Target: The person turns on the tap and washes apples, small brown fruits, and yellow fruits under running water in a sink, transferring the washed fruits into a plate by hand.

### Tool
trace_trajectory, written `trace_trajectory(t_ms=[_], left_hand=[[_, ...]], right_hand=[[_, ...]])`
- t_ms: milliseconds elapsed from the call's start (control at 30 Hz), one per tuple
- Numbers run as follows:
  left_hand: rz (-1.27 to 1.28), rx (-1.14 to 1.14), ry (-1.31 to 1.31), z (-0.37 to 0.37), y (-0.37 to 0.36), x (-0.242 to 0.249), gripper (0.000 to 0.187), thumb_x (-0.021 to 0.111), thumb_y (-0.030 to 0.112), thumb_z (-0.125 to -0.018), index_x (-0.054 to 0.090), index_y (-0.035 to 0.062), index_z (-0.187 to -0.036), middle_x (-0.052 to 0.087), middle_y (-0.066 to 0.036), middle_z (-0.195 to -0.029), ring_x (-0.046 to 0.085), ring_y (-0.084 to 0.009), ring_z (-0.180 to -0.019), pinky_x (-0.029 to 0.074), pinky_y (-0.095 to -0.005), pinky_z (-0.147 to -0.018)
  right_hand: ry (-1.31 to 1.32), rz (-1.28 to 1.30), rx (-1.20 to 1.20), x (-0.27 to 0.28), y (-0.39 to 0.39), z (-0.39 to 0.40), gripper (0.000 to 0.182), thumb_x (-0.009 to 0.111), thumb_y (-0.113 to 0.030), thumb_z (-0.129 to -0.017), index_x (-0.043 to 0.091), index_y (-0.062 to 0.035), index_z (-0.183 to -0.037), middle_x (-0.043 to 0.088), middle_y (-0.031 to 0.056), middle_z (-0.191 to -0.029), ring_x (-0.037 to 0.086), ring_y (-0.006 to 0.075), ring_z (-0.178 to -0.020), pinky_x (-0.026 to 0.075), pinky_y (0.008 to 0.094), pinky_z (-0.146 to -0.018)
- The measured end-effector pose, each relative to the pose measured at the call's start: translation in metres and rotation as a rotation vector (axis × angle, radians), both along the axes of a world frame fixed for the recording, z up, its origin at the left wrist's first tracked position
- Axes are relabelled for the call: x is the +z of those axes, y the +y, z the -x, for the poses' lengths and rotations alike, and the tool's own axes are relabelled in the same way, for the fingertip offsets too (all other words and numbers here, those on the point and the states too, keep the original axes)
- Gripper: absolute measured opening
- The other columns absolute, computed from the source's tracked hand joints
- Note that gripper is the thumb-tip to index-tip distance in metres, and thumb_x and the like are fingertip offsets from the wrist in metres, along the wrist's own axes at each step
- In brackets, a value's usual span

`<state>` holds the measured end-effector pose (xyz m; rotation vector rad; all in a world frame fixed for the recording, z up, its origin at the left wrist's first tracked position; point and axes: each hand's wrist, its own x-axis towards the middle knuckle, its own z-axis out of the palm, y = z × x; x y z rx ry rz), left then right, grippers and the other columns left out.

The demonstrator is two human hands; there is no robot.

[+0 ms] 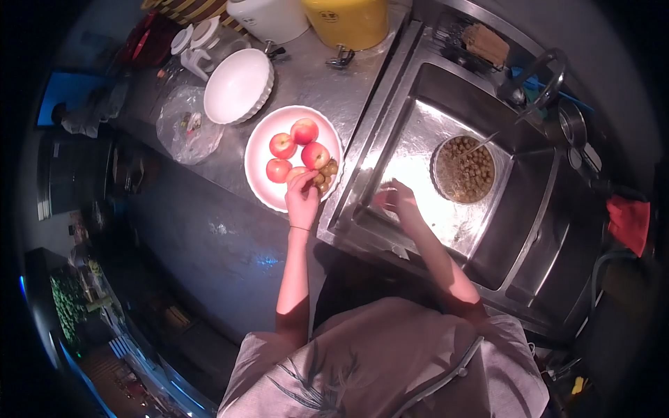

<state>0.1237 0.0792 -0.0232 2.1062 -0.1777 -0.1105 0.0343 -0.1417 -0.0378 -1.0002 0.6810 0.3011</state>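
My left hand reaches over the near rim of a white fluted bowl. Its fingers are curled against a small cluster of greenish-brown grapes, partly hiding them. Several red-and-yellow nectarines or peaches lie in the same bowl. Above the left part of the sink hovers my right hand, fingers apart and somewhat smeared by glare and motion. Nothing clear shows in it. Farther right in the sink, a round bowl holds many grapes in water.
A curved faucet reaches over the sink from the back. An empty white bowl, a clear plastic bag and lidded jugs stand on the steel counter. White and yellow dispensers with taps stand behind; a red cloth hangs at right.
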Motion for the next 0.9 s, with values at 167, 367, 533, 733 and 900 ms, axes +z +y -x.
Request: trace_trajectory(t_ms=[167, 367, 533, 733, 900], left_hand=[[0.113, 0.010, -0.138, -0.009, -0.034, 0.012, 0.035, 0.043, -0.006, -0.066, 0.057, -0.0014, -0.098, 0.057, -0.016, -0.097, 0.053, -0.0269, -0.096, 0.041, -0.0335, -0.086], [-0.061, -0.269, -0.281, -0.002, -0.162, 0.033, 0.024, 0.053, 0.000, -0.071, 0.055, 0.0006, -0.095, 0.053, -0.013, -0.099, 0.050, -0.0253, -0.097, 0.038, -0.0341, -0.086], [0.065, -0.336, 0.467, -0.004, -0.280, -0.081, 0.017, 0.053, 0.009, -0.084, 0.056, 0.0055, -0.100, 0.054, 0.000, -0.099, 0.055, -0.0100, -0.082, 0.040, -0.0215, -0.065], [0.172, -0.269, 1.064, -0.005, -0.349, -0.201, 0.026, 0.048, 0.012, -0.087, 0.051, 0.0061, -0.113, 0.055, 0.000, -0.088, 0.057, -0.0085, -0.072, 0.039, -0.0173, -0.049], [0.097, -0.388, 0.885, 0.004, -0.356, -0.266, 0.034, 0.047, -0.002, -0.080, 0.050, 0.0007, -0.113, 0.056, -0.002, -0.093, 0.051, -0.0102, -0.077, 0.042, -0.0200, -0.069]], right_hand=[[0.181, 0.144, -0.224, -0.066, -0.088, 0.080, 0.027, 0.042, -0.024, -0.084, 0.051, -0.0035, -0.098, 0.062, 0.0118, -0.081, 0.059, 0.0183, -0.073, 0.043, 0.0281, -0.066], [0.251, 0.339, -0.533, -0.164, -0.199, 0.134, 0.025, 0.047, -0.026, -0.085, 0.051, -0.0066, -0.101, 0.059, 0.0069, -0.083, 0.058, 0.0150, -0.074, 0.043, 0.0271, -0.066], [0.219, 0.322, -0.615, -0.215, -0.242, 0.126, 0.021, 0.047, -0.020, -0.087, 0.054, -0.0054, -0.100, 0.058, 0.0050, -0.082, 0.055, 0.0129, -0.069, 0.045, 0.0269, -0.063], [0.477, 0.795, -0.430, -0.259, -0.266, 0.092, 0.030, 0.047, -0.026, -0.085, 0.057, -0.0034, -0.102, 0.061, 0.0147, -0.094, 0.059, 0.0235, -0.085, 0.045, 0.0326, -0.076], [0.413, 0.817, -0.419, -0.256, -0.258, 0.092, 0.034, 0.051, -0.017, -0.079, 0.049, -0.0012, -0.109, 0.058, 0.0226, -0.098, 0.056, 0.0353, -0.091, 0.042, 0.0385, -0.080]])
